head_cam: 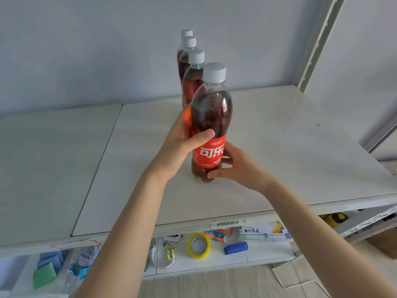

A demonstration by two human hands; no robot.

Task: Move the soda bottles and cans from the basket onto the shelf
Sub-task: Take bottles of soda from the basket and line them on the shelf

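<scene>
A cola bottle [211,117] with a white cap and red label stands upright on the white shelf [279,147], at the front of a row. My left hand [182,143] wraps its left side, thumb across the label's top. My right hand [238,166] cups its lower right, fingers at the base. Behind it stand three more cola bottles in a line: one [192,76], another [184,59], and the rearmost [186,34], mostly hidden. The basket is out of view.
A second shelf panel [53,168] adjoins on the left. A metal upright [320,39] rises at the back right. On the lower shelf lie a yellow tape roll [198,246], a blue eraser-like block [235,248], pens, binder clips and packets.
</scene>
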